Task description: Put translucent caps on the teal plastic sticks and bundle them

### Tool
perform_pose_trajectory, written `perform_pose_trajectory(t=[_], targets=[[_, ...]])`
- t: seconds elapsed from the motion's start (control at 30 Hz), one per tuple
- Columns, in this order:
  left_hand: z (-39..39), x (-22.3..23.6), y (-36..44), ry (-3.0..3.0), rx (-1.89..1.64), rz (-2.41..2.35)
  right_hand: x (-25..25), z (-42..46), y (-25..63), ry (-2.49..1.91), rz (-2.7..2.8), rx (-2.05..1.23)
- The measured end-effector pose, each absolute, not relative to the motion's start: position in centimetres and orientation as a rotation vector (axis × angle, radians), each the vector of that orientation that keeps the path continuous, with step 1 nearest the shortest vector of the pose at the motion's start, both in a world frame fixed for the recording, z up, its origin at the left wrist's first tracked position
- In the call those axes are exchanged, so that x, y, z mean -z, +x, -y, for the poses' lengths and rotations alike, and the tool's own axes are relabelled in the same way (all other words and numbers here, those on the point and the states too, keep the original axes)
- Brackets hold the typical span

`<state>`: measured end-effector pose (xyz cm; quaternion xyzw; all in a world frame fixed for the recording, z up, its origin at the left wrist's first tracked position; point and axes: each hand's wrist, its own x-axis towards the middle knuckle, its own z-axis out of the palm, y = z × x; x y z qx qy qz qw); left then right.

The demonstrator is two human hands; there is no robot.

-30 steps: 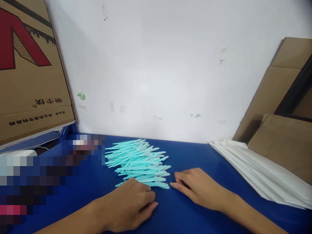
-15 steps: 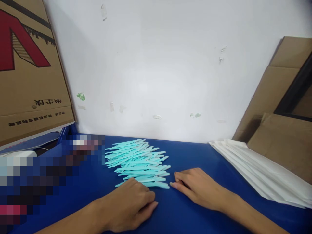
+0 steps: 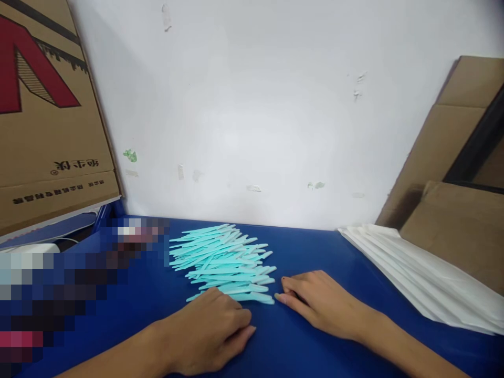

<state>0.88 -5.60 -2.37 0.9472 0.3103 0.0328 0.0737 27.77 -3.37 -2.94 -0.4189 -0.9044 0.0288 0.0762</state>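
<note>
A pile of slim turquoise eyebrow razors (image 3: 224, 257) with paler tips lies on the blue tabletop (image 3: 307, 247), most of them pointing sideways. My left hand (image 3: 214, 331) rests on the table at the pile's near edge, fingers curled into a loose fist, covering part of the closest razors. Just right of the pile lies my right hand (image 3: 321, 304), also loosely closed, its thumb tip close to the end of the nearest razor. Nothing shows in either hand.
On the right lies a stack of flat white bags or sheets (image 3: 425, 283), beside brown cardboard (image 3: 452, 231). A large printed carton (image 3: 51, 136) stands at the left. The white wall (image 3: 255, 105) closes off the back. A pixelated patch hides the left side.
</note>
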Motion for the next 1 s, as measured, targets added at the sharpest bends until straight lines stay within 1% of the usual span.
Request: perform_pose_trajectory(t=[0.37, 1.0], targets=[[5.50, 2.46, 0.82, 2.826, -0.089, -0.936, 3.07, 3.27, 27.77, -1.272, 2.714, -0.078], [5.60, 2.74, 0.86, 2.839, -0.219, -0.944, 3.23, 3.31, 27.93, -1.272, 2.706, -0.087]])
